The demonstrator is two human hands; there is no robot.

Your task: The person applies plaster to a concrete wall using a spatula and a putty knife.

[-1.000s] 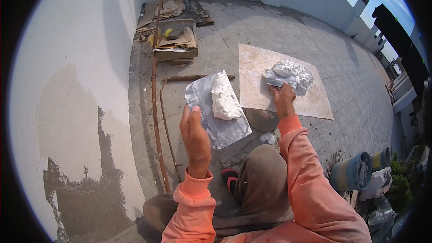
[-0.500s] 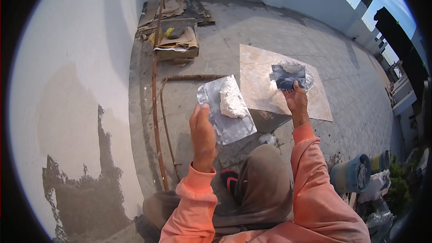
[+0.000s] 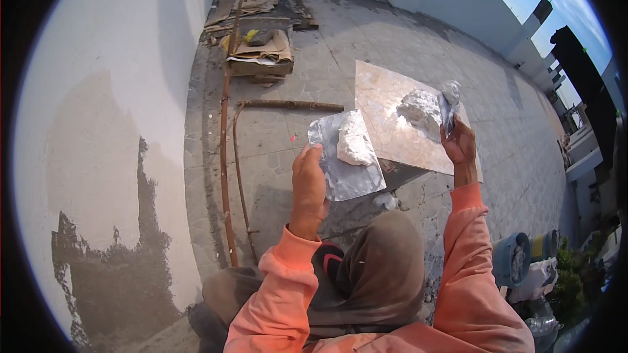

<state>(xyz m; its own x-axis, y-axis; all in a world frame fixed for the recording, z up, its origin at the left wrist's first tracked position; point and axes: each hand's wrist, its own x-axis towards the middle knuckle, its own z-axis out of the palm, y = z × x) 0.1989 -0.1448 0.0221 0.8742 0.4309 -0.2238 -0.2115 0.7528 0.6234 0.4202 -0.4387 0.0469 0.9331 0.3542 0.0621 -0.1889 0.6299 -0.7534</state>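
My left hand (image 3: 309,186) grips the left edge of a flat metal plate (image 3: 333,176). On that plate lies a lump of white paste (image 3: 354,138). My right hand (image 3: 461,147) holds a smaller metal blade (image 3: 449,114), tilted nearly edge-on, with a clump of white paste (image 3: 451,91) at its top. Left of the blade, a larger heap of white paste (image 3: 420,110) rests on a pale, smeared square board (image 3: 376,91). The fingers of both hands are closed round what they hold.
A partly coated wall (image 3: 111,157) stands at the left. Rusty rods (image 3: 226,131) lie on the tiled floor beside it. Cardboard on a block (image 3: 261,59) is at the upper left. Buckets (image 3: 511,258) and plastic bottles (image 3: 541,320) are at the lower right.
My right hand has moved right and turned the blade up from the heap, with paste now on it. My left hand and its plate have shifted slightly right and up.
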